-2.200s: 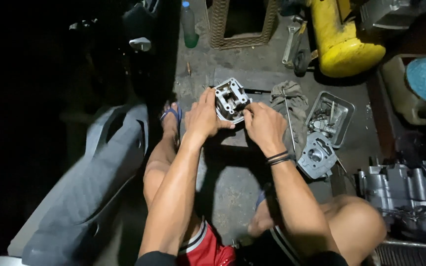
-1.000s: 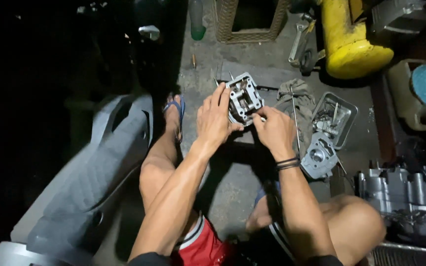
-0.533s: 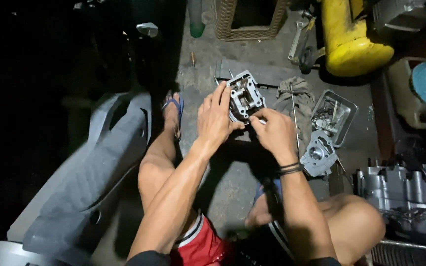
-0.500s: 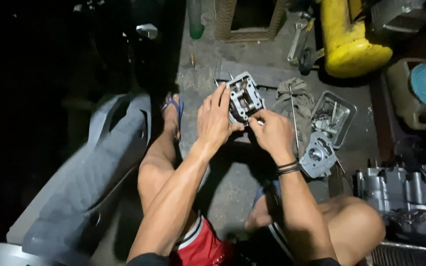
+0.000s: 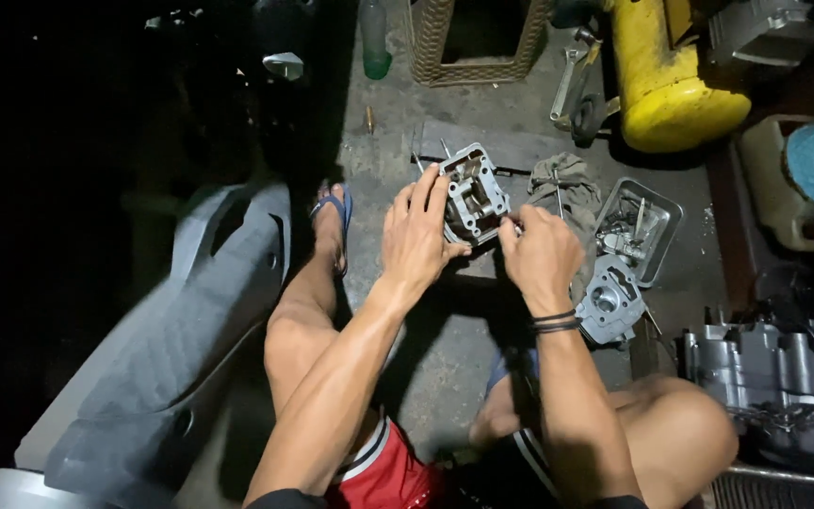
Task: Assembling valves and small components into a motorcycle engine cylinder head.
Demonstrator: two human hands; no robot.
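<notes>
A grey metal engine cylinder head (image 5: 474, 193) is tilted up on the concrete floor (image 5: 445, 358) in front of me. My left hand (image 5: 415, 236) grips its left side, fingers curled over the top edge. My right hand (image 5: 541, 256) is at its lower right corner, fingertips pinched against it; whether they hold a small part is too small to tell. Black bands circle my right wrist.
A metal tray (image 5: 639, 229) of small parts and a grey engine cover (image 5: 608, 300) lie to the right, with a rag (image 5: 562, 184) behind. A yellow tank (image 5: 661, 80), a wicker frame (image 5: 475, 42), a green bottle (image 5: 375, 42), a grey plastic panel (image 5: 181, 349) and an engine block (image 5: 770, 377) surround me.
The view has shifted slightly. Both hands stay on the cylinder head; my right hand has moved from its top right edge down to its lower right corner.
</notes>
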